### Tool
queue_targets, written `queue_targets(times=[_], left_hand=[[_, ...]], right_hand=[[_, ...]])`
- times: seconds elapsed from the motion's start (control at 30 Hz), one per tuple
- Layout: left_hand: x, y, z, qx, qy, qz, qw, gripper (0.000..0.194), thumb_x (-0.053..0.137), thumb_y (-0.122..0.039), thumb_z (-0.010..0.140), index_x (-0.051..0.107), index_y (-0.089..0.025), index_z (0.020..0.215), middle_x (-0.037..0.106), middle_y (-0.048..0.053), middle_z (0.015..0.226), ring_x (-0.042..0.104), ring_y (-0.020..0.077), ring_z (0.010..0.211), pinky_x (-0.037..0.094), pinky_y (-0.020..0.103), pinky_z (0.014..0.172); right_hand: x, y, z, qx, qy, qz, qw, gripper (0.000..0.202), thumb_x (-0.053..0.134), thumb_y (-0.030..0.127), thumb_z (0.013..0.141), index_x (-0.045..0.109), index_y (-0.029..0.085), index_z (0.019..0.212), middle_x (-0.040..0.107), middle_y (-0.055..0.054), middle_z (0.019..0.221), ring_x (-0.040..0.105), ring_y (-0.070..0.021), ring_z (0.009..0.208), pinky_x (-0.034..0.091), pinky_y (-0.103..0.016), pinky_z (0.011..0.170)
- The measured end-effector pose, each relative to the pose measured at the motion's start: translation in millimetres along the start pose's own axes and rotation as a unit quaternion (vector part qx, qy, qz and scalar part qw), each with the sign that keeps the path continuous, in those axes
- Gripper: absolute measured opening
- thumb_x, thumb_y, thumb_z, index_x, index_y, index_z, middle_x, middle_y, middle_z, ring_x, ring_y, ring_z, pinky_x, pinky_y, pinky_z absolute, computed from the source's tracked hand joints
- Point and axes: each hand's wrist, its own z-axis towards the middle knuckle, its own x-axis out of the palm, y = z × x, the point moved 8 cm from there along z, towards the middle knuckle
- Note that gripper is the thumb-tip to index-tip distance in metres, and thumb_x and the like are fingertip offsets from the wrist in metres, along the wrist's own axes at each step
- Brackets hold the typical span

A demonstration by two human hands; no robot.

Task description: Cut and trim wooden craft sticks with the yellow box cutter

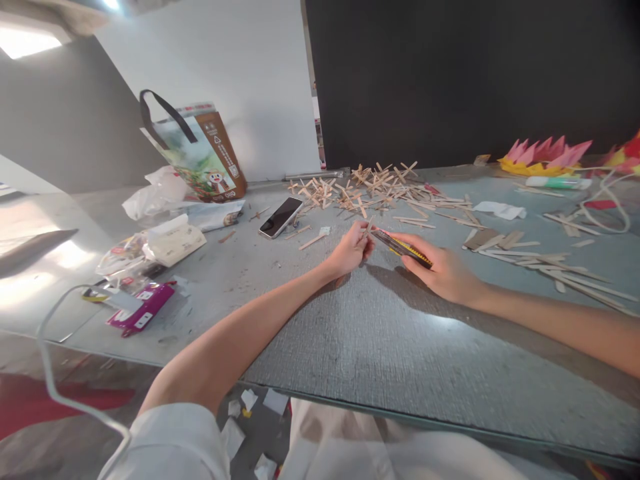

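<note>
Over the middle of the table, my left hand (353, 248) pinches a small piece of thin wooden sticks (369, 229); its exact shape is partly hidden by the fingers. My right hand (445, 268) is closed round a black-and-yellow utility knife (404, 249). The knife's front end points left, up against the sticks in my left hand. Whether its blade touches the wood I cannot make out. Just beyond my hands lies a heap of small crossed stick pieces (380, 183). Loose flat wooden sticks (560, 267) are spread out to the right.
A phone (281, 217) lies left of the heap, with a printed carrier bag (200, 153) behind it. Plastic wrappers and a purple packet (143, 308) sit at the left near a white cable (45, 347). Pink-and-yellow paper flowers (545, 159) and a glue tube (559, 182) are at far right.
</note>
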Motion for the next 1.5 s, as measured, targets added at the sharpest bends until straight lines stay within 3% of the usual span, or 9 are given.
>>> queue_targets(times=[0.23, 0.57, 0.77, 0.9, 1.0, 1.17, 1.23, 1.37, 1.5], left_hand=[[1.9, -2.6, -2.3, 0.005, 0.029, -0.014, 0.999, 0.018, 0.048, -0.020, 0.109, 0.043, -0.023, 0.126, 0.064, -0.005, 0.080, 0.054, 0.0088, 0.058, 0.044, 0.023, 0.063], [6.0, 0.9, -0.3, 0.013, 0.061, -0.001, 0.998, 0.017, 0.050, -0.031, 0.110, 0.044, -0.022, 0.124, 0.066, -0.004, 0.079, 0.055, 0.0095, 0.058, 0.044, 0.024, 0.064], [3.2, -6.4, -6.4, 0.058, 0.005, 0.157, 0.986, 0.026, 0.043, -0.023, 0.107, 0.047, -0.023, 0.133, 0.063, -0.004, 0.083, 0.053, 0.0106, 0.062, 0.041, 0.024, 0.066], [9.4, -13.0, -14.6, 0.114, 0.009, 0.266, 0.957, 0.048, 0.043, -0.008, 0.097, 0.043, -0.022, 0.143, 0.060, -0.002, 0.089, 0.051, 0.0118, 0.069, 0.039, 0.025, 0.069], [12.2, -12.2, -18.1, 0.120, 0.002, 0.287, 0.950, 0.061, 0.047, -0.001, 0.088, 0.041, -0.020, 0.147, 0.059, -0.002, 0.090, 0.050, 0.0135, 0.072, 0.038, 0.026, 0.070], [13.3, -6.9, -19.2, 0.089, 0.000, 0.250, 0.964, 0.070, 0.052, 0.002, 0.081, 0.044, -0.020, 0.146, 0.063, 0.000, 0.089, 0.051, 0.0135, 0.069, 0.038, 0.027, 0.067], [14.4, -7.5, -19.1, 0.078, 0.008, 0.232, 0.969, 0.068, 0.053, 0.000, 0.082, 0.043, -0.020, 0.146, 0.064, -0.001, 0.089, 0.052, 0.0121, 0.066, 0.039, 0.026, 0.066], [15.7, -17.7, -19.0, 0.058, -0.005, 0.162, 0.985, 0.040, 0.049, -0.012, 0.098, 0.047, -0.023, 0.136, 0.063, -0.003, 0.082, 0.050, 0.0105, 0.061, 0.039, 0.024, 0.064], [21.7, -29.1, -18.7, 0.041, -0.006, 0.000, 0.999, 0.019, 0.040, -0.029, 0.110, 0.045, -0.025, 0.128, 0.060, -0.004, 0.077, 0.042, 0.0093, 0.054, 0.034, 0.024, 0.058]], right_hand=[[3.6, -5.5, 0.3, 0.000, 0.002, -0.003, 1.000, 0.053, 0.050, 0.035, 0.109, 0.052, 0.034, 0.161, 0.072, -0.005, 0.148, 0.076, -0.0295, 0.121, 0.061, -0.049, 0.104], [3.3, 0.0, 0.9, -0.006, 0.012, -0.010, 1.000, 0.054, 0.049, 0.034, 0.109, 0.050, 0.036, 0.163, 0.071, -0.005, 0.150, 0.073, -0.0317, 0.130, 0.059, -0.054, 0.110], [1.5, 7.4, -3.9, -0.045, -0.020, -0.042, 0.998, 0.056, 0.047, 0.030, 0.110, 0.048, 0.036, 0.166, 0.065, -0.004, 0.157, 0.068, -0.0325, 0.138, 0.056, -0.056, 0.117], [4.9, 12.1, -8.9, -0.073, -0.024, -0.063, 0.995, 0.059, 0.044, 0.027, 0.111, 0.041, 0.033, 0.169, 0.056, -0.005, 0.166, 0.059, -0.0320, 0.148, 0.051, -0.058, 0.123], [8.5, 10.6, -12.8, -0.075, -0.024, -0.083, 0.993, 0.059, 0.045, 0.026, 0.110, 0.042, 0.029, 0.169, 0.060, -0.009, 0.162, 0.064, -0.0347, 0.143, 0.054, -0.059, 0.119], [11.9, 2.4, -15.7, -0.045, -0.016, -0.091, 0.995, 0.057, 0.048, 0.029, 0.108, 0.048, 0.026, 0.165, 0.069, -0.013, 0.152, 0.077, -0.0382, 0.122, 0.064, -0.059, 0.104], [11.5, 1.9, -14.9, -0.043, -0.011, -0.065, 0.997, 0.057, 0.049, 0.030, 0.108, 0.048, 0.029, 0.165, 0.069, -0.010, 0.152, 0.077, -0.0369, 0.123, 0.064, -0.059, 0.105], [4.5, 6.4, -12.0, -0.050, -0.018, 0.003, 0.999, 0.054, 0.047, 0.033, 0.110, 0.049, 0.035, 0.164, 0.065, -0.005, 0.158, 0.063, -0.0337, 0.144, 0.052, -0.058, 0.122], [-0.1, 4.6, -9.9, -0.017, -0.014, 0.035, 0.999, 0.054, 0.047, 0.040, 0.111, 0.046, 0.035, 0.165, 0.075, -0.008, 0.141, 0.075, -0.0326, 0.125, 0.061, -0.054, 0.109]])
